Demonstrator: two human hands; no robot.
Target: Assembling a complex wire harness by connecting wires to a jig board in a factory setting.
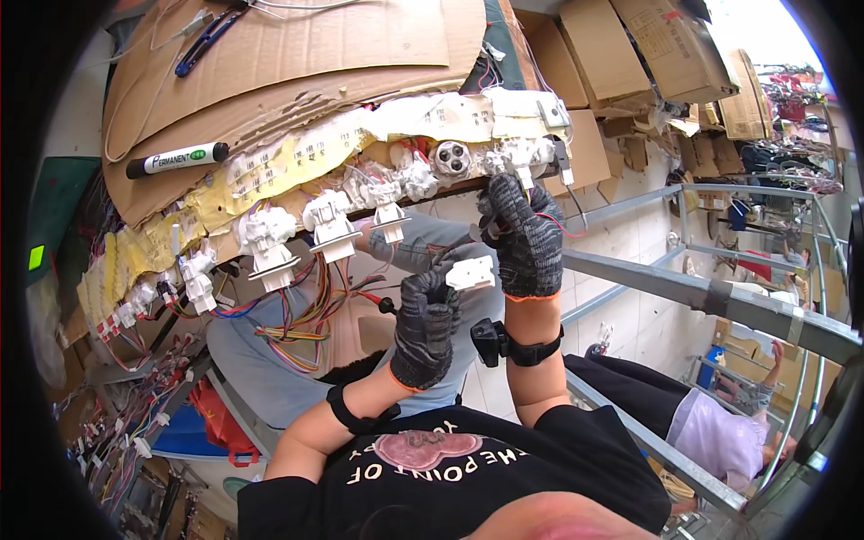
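Observation:
Both hands wear dark grey knit gloves with orange cuffs. My left hand (427, 328) is closed on a white plastic connector (472, 274), held in the air below the board's edge. My right hand (526, 234) is raised to the edge, fingers curled together just under a white connector block (522, 155); what they pinch is hidden. A thin red wire (560, 221) bends out beside that hand. Left of it, a row of white connector sockets (331, 227) hangs off the board, with a round grey plug face (452, 158) among them.
A cardboard sheet (306, 54) covers the board, edged with yellow labelled tape (270, 171). On it lie a black-and-white marker (178, 160) and a blue-handled tool (209, 43). Coloured wire bundles (301, 337) hang below. A metal frame (711, 301) and another person (720, 432) are at right.

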